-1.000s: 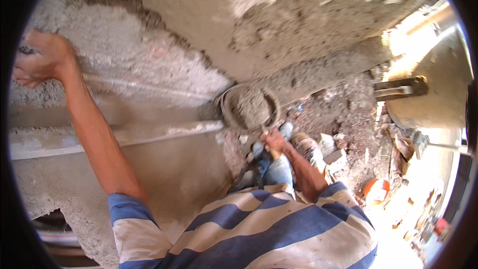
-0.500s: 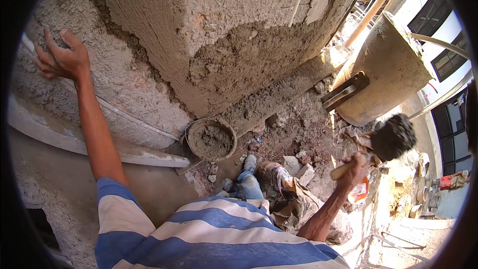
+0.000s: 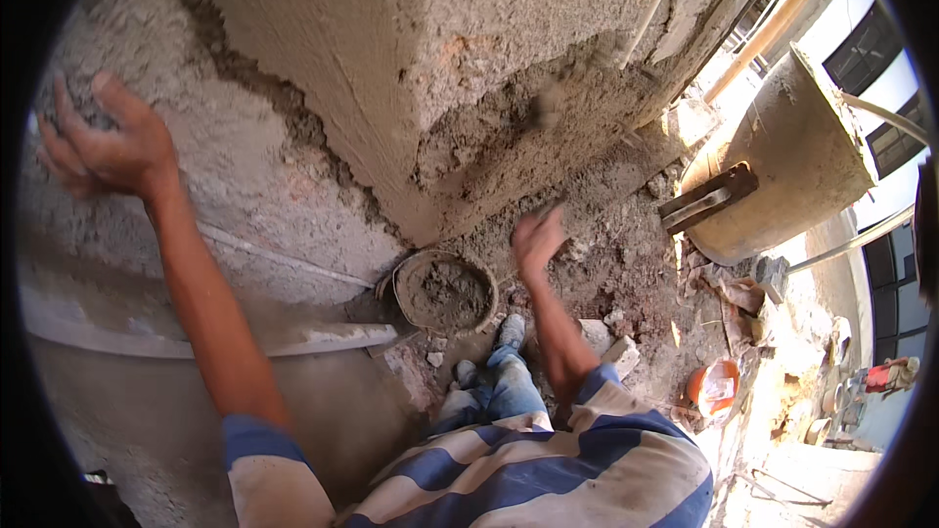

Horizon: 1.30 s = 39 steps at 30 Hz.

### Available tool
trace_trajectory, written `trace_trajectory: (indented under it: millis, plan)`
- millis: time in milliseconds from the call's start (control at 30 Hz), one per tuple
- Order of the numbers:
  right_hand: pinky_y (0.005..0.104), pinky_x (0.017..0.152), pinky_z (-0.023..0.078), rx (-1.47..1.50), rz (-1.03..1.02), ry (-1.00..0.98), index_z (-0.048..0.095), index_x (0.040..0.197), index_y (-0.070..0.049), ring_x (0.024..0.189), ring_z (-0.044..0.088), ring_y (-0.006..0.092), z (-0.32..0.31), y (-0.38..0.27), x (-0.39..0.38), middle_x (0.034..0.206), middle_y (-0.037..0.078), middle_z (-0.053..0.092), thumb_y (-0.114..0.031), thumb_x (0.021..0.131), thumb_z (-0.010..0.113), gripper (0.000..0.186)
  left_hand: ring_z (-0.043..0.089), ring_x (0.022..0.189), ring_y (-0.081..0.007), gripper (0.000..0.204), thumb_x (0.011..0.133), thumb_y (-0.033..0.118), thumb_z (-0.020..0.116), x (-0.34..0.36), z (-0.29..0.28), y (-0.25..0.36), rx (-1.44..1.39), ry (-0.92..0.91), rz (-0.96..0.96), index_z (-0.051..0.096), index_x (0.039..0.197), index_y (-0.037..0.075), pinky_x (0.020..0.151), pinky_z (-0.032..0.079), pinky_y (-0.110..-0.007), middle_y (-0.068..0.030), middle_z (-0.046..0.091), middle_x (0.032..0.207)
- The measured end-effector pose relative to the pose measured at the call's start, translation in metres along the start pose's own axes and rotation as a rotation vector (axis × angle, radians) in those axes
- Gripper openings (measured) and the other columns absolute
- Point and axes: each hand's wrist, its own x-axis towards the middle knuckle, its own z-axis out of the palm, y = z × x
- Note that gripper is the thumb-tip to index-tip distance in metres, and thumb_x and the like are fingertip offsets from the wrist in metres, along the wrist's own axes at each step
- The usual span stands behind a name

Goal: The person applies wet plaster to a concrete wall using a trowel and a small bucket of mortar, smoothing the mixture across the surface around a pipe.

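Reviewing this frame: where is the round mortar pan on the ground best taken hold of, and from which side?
Probably by the rim of the mortar pan, from above on its near side by the feet. It sits upright, open and filled with wet mortar, and the wall corner crowds its far side.

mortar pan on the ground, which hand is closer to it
Right. The right hand hovers just above and right of the mortar pan, not touching it. The left hand is far off to the upper left, pressed on the wall.
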Motion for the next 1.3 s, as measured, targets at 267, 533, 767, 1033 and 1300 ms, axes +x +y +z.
trace_trajectory:
  millis: [267,533,767,1033,1300]
  plan:
    - [0.0320,0.053,0.041,0.840,0.781,-0.416,0.050,0.086,0.000,0.054,0.049,0.0169,-0.015,-0.096,-0.118,0.061,0.006,0.053,-0.021,0.083,0.056,0.022,0.034,0.123,-0.0367,0.055,0.086,0.052,0.042,0.001,-0.003,0.019,0.044,-0.065,-0.086,0.050,0.125,0.014,0.097,0.020,-0.057,-0.0206,0.036,0.132]
    - [0.0261,0.044,0.044,1.045,0.850,-0.018,0.047,0.086,-0.002,0.050,0.051,0.0125,0.042,-0.057,0.071,0.065,0.005,0.052,-0.021,0.088,0.051,0.019,0.043,0.113,-0.0353,0.051,0.085,0.044,0.049,0.006,-0.001,0.013,0.096,-0.028,-0.022,0.053,0.120,0.007,0.094,0.028,-0.054,-0.0176,0.049,0.120]
    - [0.0255,0.045,0.043,1.042,0.770,-0.167,0.048,0.084,-0.002,0.049,0.051,0.0118,0.059,-0.080,0.049,0.061,0.004,0.052,-0.022,0.085,0.053,0.021,0.044,0.111,-0.0351,0.048,0.084,0.038,0.051,0.005,0.000,0.012,0.072,-0.014,0.034,0.054,0.117,0.003,0.095,0.031,-0.050,-0.0180,0.051,0.117]
    - [0.0248,0.044,0.042,1.141,0.790,-0.216,0.049,0.082,-0.001,0.048,0.051,0.0101,0.051,-0.168,-0.026,0.058,0.003,0.053,-0.016,0.085,0.055,0.016,0.044,0.111,-0.0353,0.047,0.084,0.034,0.052,0.002,0.003,0.006,0.010,-0.010,0.080,0.053,0.117,0.000,0.096,0.031,-0.048,-0.0194,0.052,0.115]
    - [0.0255,0.046,0.042,1.342,0.953,-0.340,0.048,0.085,-0.002,0.050,0.052,0.0113,0.010,-0.245,-0.063,0.062,0.005,0.054,-0.019,0.087,0.054,0.018,0.044,0.112,-0.0348,0.053,0.084,0.043,0.050,0.003,0.000,0.007,0.023,0.006,0.039,0.053,0.118,0.003,0.095,0.030,-0.051,-0.0186,0.051,0.117]
